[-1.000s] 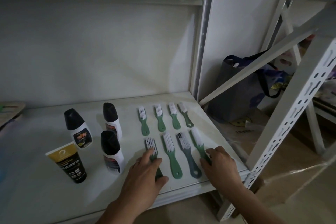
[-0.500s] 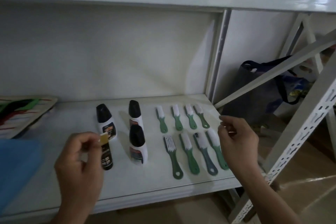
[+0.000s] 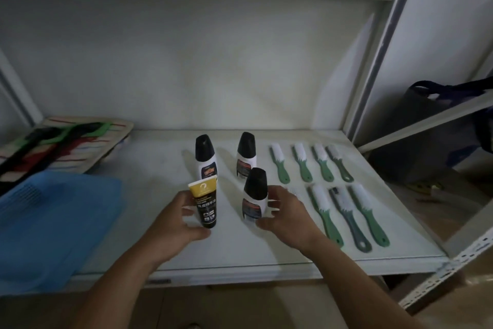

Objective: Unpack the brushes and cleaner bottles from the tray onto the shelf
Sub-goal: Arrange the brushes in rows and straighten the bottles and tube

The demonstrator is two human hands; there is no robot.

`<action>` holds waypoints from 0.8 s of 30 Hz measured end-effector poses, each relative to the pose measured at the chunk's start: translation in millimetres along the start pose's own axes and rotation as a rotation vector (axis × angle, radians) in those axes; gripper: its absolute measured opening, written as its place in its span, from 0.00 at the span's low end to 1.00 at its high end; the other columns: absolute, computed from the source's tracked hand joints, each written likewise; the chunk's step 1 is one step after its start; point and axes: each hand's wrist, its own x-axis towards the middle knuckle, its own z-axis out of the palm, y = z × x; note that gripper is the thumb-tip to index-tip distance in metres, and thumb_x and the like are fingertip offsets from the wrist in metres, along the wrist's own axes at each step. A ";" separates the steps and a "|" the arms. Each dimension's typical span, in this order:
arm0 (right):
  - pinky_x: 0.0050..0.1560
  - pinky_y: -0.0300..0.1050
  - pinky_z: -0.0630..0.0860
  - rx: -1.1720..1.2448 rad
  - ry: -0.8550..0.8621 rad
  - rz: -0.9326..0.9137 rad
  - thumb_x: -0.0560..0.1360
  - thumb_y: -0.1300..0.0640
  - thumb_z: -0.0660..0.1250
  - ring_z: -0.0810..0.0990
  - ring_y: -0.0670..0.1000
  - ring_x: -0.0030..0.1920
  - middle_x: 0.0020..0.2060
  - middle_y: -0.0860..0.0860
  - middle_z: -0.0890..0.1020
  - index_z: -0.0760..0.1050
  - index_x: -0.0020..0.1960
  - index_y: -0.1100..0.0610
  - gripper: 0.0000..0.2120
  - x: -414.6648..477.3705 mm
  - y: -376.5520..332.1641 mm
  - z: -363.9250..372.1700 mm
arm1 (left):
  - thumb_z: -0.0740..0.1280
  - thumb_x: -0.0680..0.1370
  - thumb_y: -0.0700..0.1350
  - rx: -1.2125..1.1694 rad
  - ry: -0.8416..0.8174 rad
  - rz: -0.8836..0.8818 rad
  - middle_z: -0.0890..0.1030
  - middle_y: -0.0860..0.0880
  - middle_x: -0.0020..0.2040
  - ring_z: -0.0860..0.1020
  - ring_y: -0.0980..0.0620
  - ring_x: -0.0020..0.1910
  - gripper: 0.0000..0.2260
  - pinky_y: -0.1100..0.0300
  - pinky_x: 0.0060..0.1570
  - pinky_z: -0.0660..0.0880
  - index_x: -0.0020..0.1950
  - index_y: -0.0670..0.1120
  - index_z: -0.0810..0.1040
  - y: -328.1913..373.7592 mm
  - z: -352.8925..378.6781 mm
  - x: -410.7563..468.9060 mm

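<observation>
Bare forearms come up from the near edge, and we meet the two hands first. Our left hand [image 3: 176,222] curls around the tube [image 3: 205,203], the one with a gold top and black body, fingers half closed with the thumb under its base; it looks like a light hold, though whether the tube also rests on the shelf [image 3: 240,256] we cannot tell. Our right hand [image 3: 286,215] is cupped, fairly open, against the right side of the near bottle [image 3: 254,196], which stands upright; fingertips seem to touch it without closing round it.

We judge the step to be tidying the cleaners into line. To do it well, we keep the near bottle upright while nudging, press low on its body and not at the black cap, and set the tube down on its wide end just left of the bottle, clear of its neighbours.

Just right of the hands lie the front brushes [image 3: 346,216], side by side, handles toward us. Behind stand two more bottles [image 3: 206,159], then a back row of four brushes [image 3: 301,162]. At the left, the blue tray [image 3: 53,222] sits on the shelf, seemingly emptied, so the unpacking looks nearly done. Beyond it lies a striped board [image 3: 88,142].
</observation>
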 end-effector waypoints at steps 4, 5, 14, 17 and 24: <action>0.54 0.39 0.76 0.000 -0.038 -0.016 0.68 0.58 0.78 0.81 0.44 0.54 0.53 0.44 0.84 0.76 0.62 0.50 0.25 6.3 1.6 8.1 | 0.78 0.69 0.43 -0.031 -0.027 0.068 0.83 0.54 0.53 0.79 0.59 0.55 0.22 0.57 0.53 0.74 0.60 0.55 0.77 6.5 2.2 7.4; 0.52 0.39 0.75 -0.008 -0.032 -0.019 0.69 0.58 0.78 0.82 0.43 0.52 0.51 0.44 0.84 0.77 0.60 0.50 0.22 6.9 1.0 10.0 | 0.77 0.70 0.42 -0.034 -0.022 0.080 0.84 0.53 0.52 0.80 0.59 0.53 0.19 0.58 0.51 0.74 0.58 0.54 0.78 7.6 2.7 9.3; 0.36 0.31 0.71 -0.090 0.077 -0.037 0.67 0.58 0.75 0.77 0.41 0.40 0.40 0.43 0.78 0.71 0.46 0.47 0.15 -4.3 -8.1 16.1 | 0.73 0.74 0.39 -0.081 -0.091 0.125 0.85 0.54 0.50 0.81 0.58 0.53 0.13 0.60 0.51 0.74 0.55 0.54 0.80 6.0 7.6 25.1; 0.42 0.51 0.80 -0.053 0.034 -0.036 0.63 0.55 0.72 0.80 0.49 0.41 0.41 0.48 0.82 0.73 0.46 0.49 0.14 -3.9 -5.1 21.8 | 0.73 0.74 0.41 -0.076 -0.122 0.117 0.84 0.53 0.52 0.81 0.55 0.55 0.14 0.55 0.58 0.75 0.57 0.54 0.80 3.7 8.4 27.1; 0.42 0.50 0.82 0.100 0.037 0.009 0.64 0.61 0.77 0.83 0.53 0.45 0.46 0.50 0.83 0.72 0.58 0.51 0.25 0.1 -3.6 23.2 | 0.73 0.75 0.41 -0.070 -0.108 0.114 0.85 0.53 0.52 0.81 0.57 0.55 0.14 0.57 0.56 0.74 0.58 0.53 0.80 4.4 10.1 25.9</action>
